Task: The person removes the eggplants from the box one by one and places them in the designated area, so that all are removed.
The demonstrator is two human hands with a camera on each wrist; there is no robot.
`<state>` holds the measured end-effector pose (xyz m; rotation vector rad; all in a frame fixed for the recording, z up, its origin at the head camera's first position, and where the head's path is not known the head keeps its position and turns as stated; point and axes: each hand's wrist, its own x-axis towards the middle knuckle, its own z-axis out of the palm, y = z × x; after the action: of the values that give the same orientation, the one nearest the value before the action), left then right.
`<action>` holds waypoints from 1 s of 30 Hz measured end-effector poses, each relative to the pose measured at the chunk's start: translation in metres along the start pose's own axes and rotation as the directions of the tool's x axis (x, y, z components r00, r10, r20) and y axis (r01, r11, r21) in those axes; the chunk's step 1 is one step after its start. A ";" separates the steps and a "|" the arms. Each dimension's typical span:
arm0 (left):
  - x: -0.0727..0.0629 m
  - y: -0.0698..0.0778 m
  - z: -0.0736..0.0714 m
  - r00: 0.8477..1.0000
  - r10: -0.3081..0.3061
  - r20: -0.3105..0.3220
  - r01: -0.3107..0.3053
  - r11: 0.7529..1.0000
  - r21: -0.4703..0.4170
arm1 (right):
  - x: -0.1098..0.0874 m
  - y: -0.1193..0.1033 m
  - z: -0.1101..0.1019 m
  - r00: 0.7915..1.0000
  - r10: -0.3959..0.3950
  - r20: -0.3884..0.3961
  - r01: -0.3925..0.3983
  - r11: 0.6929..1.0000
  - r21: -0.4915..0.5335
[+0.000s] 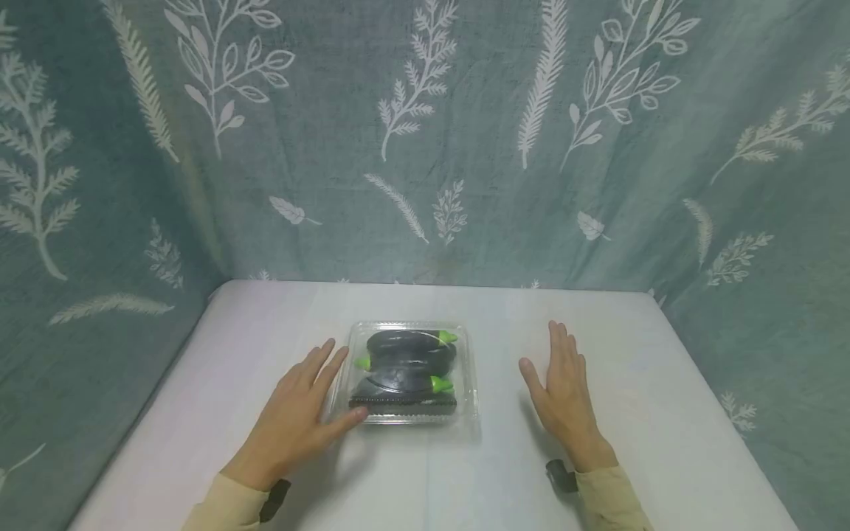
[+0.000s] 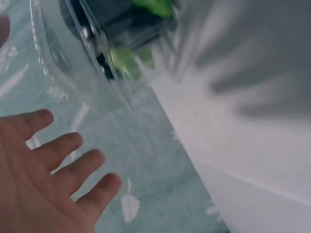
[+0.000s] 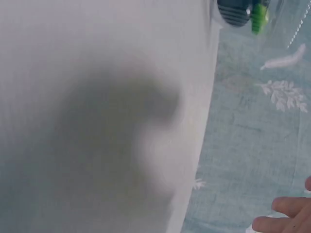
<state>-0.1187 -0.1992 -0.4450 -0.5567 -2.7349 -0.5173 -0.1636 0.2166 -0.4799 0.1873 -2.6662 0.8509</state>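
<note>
1. One clear plastic container (image 1: pixel 470 383) sits on the white table (image 1: pixel 505 472), between your hands.
2. Inside it you have three visible green caps (image 1: pixel 441 384) on glossy, near-black eggplants (image 1: pixel 400 379), lying sideways; two caps point right, one left.
3. Your left hand (image 1: pixel 299 405), just left of the container, is spread wide, holding nothing; you cannot tell whether it touches.
4. Your right hand (image 1: pixel 566 402), well apart to the container's right, holds nothing, fingers straight, thumb wide.
5. Beyond the container hangs leaf-patterned cloth (image 1: pixel 425 251).
</note>
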 end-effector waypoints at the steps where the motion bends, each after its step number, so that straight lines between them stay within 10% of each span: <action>1: 0.000 0.002 0.001 1.000 0.011 0.011 -0.011 1.000 -0.004 | 0.000 -0.002 0.000 1.000 -0.002 -0.003 0.002 1.000 0.020; 19: -0.001 0.003 0.014 0.998 0.056 0.021 -0.057 0.997 0.057 | -0.003 -0.038 0.005 0.985 -0.101 0.137 0.070 0.974 0.218; 30: 0.001 0.001 0.016 0.998 0.028 0.057 -0.030 0.999 0.036 | -0.016 -0.061 0.020 0.912 -0.265 0.314 0.218 0.960 0.175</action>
<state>-0.1225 -0.1920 -0.4584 -0.6096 -2.7787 -0.4492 -0.1402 0.1560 -0.4679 0.7442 -2.8047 0.9940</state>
